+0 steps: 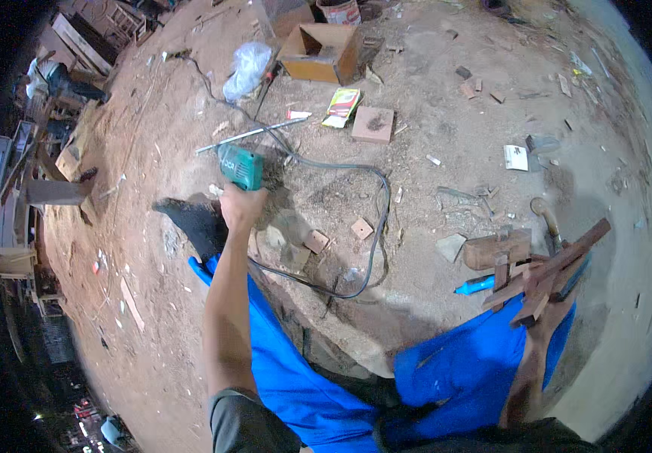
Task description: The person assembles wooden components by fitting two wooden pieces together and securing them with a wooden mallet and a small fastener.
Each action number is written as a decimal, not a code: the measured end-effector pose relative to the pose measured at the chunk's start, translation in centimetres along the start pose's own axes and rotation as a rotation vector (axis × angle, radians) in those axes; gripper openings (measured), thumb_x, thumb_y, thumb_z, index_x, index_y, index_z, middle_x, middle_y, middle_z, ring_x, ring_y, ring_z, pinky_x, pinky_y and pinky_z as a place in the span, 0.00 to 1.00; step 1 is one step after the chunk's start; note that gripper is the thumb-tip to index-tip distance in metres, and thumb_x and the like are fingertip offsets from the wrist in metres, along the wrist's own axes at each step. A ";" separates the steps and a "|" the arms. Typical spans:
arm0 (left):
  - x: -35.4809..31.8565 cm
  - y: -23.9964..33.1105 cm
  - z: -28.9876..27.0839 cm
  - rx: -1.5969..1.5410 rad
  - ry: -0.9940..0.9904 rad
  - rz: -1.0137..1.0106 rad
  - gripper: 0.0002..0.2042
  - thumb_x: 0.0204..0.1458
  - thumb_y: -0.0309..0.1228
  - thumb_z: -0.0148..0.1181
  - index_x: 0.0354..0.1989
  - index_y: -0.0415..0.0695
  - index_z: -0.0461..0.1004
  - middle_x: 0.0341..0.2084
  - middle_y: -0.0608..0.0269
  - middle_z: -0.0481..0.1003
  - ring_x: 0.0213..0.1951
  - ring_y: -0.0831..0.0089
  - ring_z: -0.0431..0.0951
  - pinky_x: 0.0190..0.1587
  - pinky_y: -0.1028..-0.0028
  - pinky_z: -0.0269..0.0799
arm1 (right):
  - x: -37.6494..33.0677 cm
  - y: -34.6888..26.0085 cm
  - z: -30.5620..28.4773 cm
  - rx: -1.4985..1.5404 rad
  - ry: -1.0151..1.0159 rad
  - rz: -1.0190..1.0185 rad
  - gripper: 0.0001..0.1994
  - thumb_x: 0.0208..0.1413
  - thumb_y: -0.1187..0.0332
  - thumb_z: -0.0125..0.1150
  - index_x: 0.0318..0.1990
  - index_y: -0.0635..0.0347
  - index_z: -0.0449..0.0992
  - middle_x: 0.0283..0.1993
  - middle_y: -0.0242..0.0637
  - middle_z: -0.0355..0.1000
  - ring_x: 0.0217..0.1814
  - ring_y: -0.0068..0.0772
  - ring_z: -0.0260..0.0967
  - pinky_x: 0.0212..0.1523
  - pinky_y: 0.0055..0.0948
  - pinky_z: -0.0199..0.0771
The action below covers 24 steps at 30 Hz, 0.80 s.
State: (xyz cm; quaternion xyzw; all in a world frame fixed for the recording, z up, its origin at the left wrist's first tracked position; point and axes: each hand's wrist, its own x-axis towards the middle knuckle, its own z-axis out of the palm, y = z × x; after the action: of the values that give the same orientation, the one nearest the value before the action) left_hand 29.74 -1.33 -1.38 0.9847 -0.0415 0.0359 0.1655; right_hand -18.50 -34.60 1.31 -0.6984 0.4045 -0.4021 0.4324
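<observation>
My left hand [241,205] is closed round a green corded power tool [241,167] low over the sandy ground; its front is turned away, so its exact kind is unclear. A dark power cord [383,198] loops across the ground to its right. At the right, my right hand [557,312] grips a piece made of crossed dark wooden strips [548,273], held tilted above my blue-clad leg. Most of those fingers are hidden by the wood. Beside this piece lie a blue tube-shaped thing [477,285] and a rounded wooden block [496,249].
Ahead stand an open wooden box [312,69] and a clear plastic bag [247,72]. A long thin metal strip [254,134], a yellow-red packet [342,107] and a square wooden block [373,124] lie beyond the tool. Small drilled wooden squares [362,228] lie nearer. Another person [61,81] is far left.
</observation>
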 end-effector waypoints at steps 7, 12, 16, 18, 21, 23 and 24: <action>-0.7 -0.1 0.4 -0.010 0.042 -0.066 0.28 0.39 0.38 0.69 0.47 0.32 0.72 0.40 0.33 0.79 0.45 0.37 0.79 0.50 0.51 0.75 | -0.2 -1.1 1.2 -0.008 -0.023 -0.012 0.49 0.46 0.65 0.77 0.73 0.64 0.52 0.67 0.47 0.61 0.67 0.43 0.62 0.65 0.40 0.64; -0.7 -0.7 0.5 0.060 0.055 -0.014 0.31 0.36 0.40 0.75 0.48 0.35 0.73 0.40 0.38 0.80 0.44 0.42 0.81 0.49 0.53 0.76 | 0.0 -1.5 1.2 0.009 -0.021 -0.006 0.48 0.46 0.66 0.77 0.73 0.64 0.52 0.66 0.46 0.62 0.64 0.41 0.63 0.63 0.39 0.66; -0.6 -0.8 0.7 0.069 0.045 -0.014 0.29 0.37 0.40 0.74 0.45 0.34 0.73 0.39 0.37 0.80 0.44 0.40 0.81 0.49 0.51 0.77 | 0.0 -1.7 1.4 0.017 -0.031 -0.009 0.48 0.47 0.67 0.76 0.73 0.63 0.52 0.65 0.46 0.63 0.63 0.40 0.65 0.62 0.38 0.68; -0.7 -1.0 0.9 0.080 0.061 -0.001 0.27 0.38 0.40 0.72 0.42 0.32 0.72 0.38 0.36 0.80 0.43 0.39 0.80 0.48 0.50 0.77 | 0.0 -1.7 1.5 0.023 -0.036 -0.006 0.47 0.47 0.68 0.76 0.73 0.63 0.52 0.65 0.45 0.63 0.62 0.40 0.65 0.61 0.38 0.69; -0.8 -0.3 0.8 0.105 0.059 -0.024 0.27 0.39 0.39 0.71 0.43 0.32 0.72 0.37 0.34 0.79 0.42 0.38 0.80 0.48 0.50 0.77 | 0.0 -1.9 1.5 0.026 -0.039 -0.007 0.47 0.47 0.68 0.75 0.73 0.63 0.52 0.64 0.45 0.64 0.61 0.39 0.66 0.60 0.37 0.70; -0.9 -0.3 1.2 0.098 0.043 0.005 0.27 0.40 0.38 0.70 0.45 0.31 0.70 0.37 0.34 0.79 0.43 0.37 0.80 0.48 0.50 0.77 | 0.0 -1.7 1.4 0.020 -0.043 -0.009 0.47 0.47 0.69 0.75 0.73 0.63 0.52 0.63 0.45 0.64 0.60 0.38 0.67 0.59 0.36 0.71; -0.8 -0.4 1.7 0.097 0.039 0.006 0.27 0.40 0.38 0.70 0.45 0.31 0.70 0.37 0.34 0.79 0.43 0.37 0.80 0.48 0.50 0.77 | 0.2 -1.6 1.2 0.018 -0.045 -0.009 0.47 0.47 0.69 0.75 0.73 0.62 0.52 0.63 0.45 0.65 0.60 0.38 0.67 0.59 0.36 0.72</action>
State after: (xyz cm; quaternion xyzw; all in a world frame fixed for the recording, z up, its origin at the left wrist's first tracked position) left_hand 29.05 -1.44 -3.23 0.9905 -0.0395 0.0573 0.1184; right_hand -16.94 -33.95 2.50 -0.7052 0.3879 -0.3920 0.4456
